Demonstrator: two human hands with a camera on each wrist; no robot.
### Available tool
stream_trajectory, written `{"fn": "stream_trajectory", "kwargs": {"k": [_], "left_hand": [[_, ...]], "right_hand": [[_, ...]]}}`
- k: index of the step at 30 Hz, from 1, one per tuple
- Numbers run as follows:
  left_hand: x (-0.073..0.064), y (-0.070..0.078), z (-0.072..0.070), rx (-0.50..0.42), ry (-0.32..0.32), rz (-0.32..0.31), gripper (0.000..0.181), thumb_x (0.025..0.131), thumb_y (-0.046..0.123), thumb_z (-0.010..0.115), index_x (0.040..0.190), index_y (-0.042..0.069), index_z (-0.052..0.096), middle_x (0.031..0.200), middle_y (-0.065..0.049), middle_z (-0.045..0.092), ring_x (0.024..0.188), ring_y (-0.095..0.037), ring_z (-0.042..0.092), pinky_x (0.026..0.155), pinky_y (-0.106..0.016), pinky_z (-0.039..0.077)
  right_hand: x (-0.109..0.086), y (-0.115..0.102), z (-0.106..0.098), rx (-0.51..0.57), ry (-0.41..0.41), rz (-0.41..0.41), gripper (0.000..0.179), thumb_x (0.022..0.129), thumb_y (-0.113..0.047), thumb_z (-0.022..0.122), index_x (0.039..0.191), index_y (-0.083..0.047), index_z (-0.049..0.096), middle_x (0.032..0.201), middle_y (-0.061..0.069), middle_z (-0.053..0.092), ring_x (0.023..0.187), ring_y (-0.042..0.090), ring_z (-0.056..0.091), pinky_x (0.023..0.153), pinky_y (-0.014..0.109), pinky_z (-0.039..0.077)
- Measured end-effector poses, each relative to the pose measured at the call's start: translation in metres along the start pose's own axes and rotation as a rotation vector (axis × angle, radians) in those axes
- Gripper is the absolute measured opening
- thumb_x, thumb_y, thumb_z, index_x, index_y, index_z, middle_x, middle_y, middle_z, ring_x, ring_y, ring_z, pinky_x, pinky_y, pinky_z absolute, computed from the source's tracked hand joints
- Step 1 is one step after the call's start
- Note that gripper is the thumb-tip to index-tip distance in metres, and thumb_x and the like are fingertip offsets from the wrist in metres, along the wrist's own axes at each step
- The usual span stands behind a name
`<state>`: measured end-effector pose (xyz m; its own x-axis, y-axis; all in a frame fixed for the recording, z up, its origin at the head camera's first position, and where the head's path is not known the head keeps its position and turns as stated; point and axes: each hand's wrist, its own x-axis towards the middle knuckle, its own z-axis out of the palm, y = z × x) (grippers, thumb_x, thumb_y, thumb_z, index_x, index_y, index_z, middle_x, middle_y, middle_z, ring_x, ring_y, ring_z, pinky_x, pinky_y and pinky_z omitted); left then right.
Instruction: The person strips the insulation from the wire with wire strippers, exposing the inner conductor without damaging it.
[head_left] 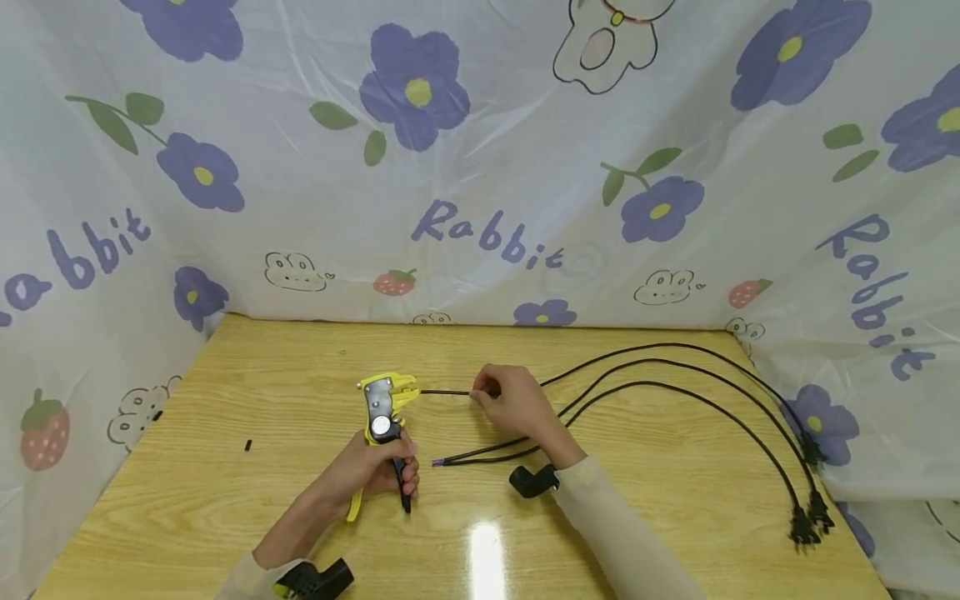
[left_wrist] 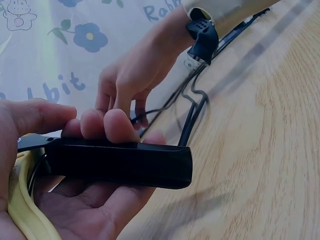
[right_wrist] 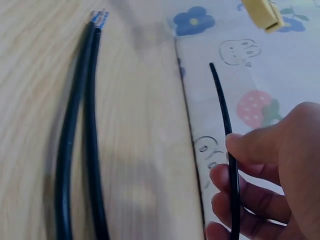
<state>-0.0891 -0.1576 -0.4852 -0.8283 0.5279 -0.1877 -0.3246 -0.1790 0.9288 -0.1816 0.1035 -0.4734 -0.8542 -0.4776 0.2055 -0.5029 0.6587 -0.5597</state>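
My left hand (head_left: 378,467) grips a yellow and black wire stripper (head_left: 381,404) by its handles, and its head points up and to the right. In the left wrist view the fingers wrap the black handle (left_wrist: 120,162). Between thumb and fingers, my right hand (head_left: 517,404) pinches a black power cable (head_left: 446,392) near its end. That cable's tip (right_wrist: 212,65) points toward the stripper's yellow mouth (right_wrist: 264,14) and looks apart from it in the right wrist view. Two other cables (right_wrist: 80,115) lie below the right hand, their ends showing bluish-purple tips (head_left: 437,462).
The cables arc across the wooden table (head_left: 300,500) to black plugs (head_left: 804,529) at its right edge. A small black piece (head_left: 248,445) lies on the left, and another dark bit (head_left: 157,415) is near the left edge. A printed curtain (head_left: 480,167) hangs behind.
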Motion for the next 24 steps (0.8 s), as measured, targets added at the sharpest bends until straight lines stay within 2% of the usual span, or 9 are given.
{"fn": "stream_trajectory", "kwargs": {"k": [14, 24], "left_hand": [[0.006, 0.004, 0.007, 0.076, 0.056, 0.003, 0.012, 0.105, 0.013, 0.055, 0.096, 0.004, 0.054, 0.077, -0.004, 0.062, 0.068, -0.021, 0.064, 0.072, -0.040, 0.061], [0.008, 0.009, 0.014, 0.135, 0.021, 0.047, 0.015, 0.104, 0.018, 0.058, 0.097, 0.005, 0.057, 0.076, -0.003, 0.064, 0.067, -0.020, 0.066, 0.075, -0.043, 0.063]], "right_hand": [[-0.012, 0.004, -0.026, 0.117, 0.115, -0.054, 0.006, 0.098, -0.026, 0.072, 0.096, -0.022, 0.077, 0.077, -0.006, 0.066, 0.067, 0.009, 0.057, 0.060, 0.023, 0.047], [-0.023, -0.002, -0.048, 0.197, 0.161, -0.090, 0.006, 0.096, -0.026, 0.074, 0.096, -0.022, 0.079, 0.079, -0.007, 0.067, 0.069, 0.011, 0.056, 0.062, 0.028, 0.050]]}}
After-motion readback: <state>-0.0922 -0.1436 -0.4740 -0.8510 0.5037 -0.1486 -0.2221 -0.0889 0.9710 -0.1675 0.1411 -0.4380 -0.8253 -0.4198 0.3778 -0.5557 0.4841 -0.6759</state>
